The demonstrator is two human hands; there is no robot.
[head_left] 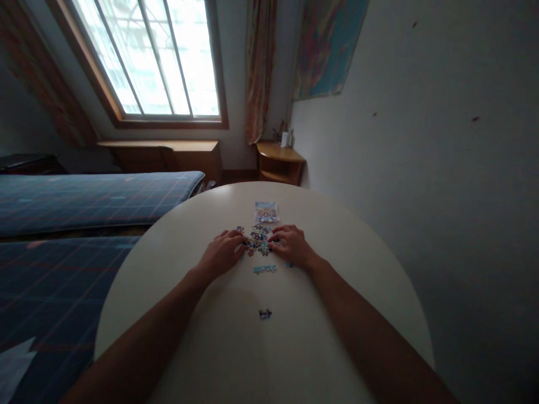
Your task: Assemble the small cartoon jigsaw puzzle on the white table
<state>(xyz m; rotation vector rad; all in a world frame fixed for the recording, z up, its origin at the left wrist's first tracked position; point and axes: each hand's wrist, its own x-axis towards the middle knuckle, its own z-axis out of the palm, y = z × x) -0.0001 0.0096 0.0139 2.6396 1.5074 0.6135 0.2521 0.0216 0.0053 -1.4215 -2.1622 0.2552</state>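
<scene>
A loose heap of small jigsaw puzzle pieces point(259, 238) lies on the round white table point(236, 336). My left hand point(224, 251) rests at the heap's left edge, its fingers apart and touching the pieces there. From the right side, my right hand point(292, 245) reaches in with spread, slightly bent fingertips on the heap. Neither hand visibly grips a piece. Just nearer to me is a short joined strip of light-blue pieces point(265, 269). A small dark puzzle section point(265, 314) lies closer still. Beyond the heap is a picture sheet or packet point(266, 212) with a colourful print.
Part of a blue piece point(289, 264) shows beside my right wrist. A bed with a plaid cover point(84, 202) stands left of the table. A wall point(421, 185) runs along the right. A corner shelf point(280, 152) and a wooden desk point(168, 146) stand behind, under the window.
</scene>
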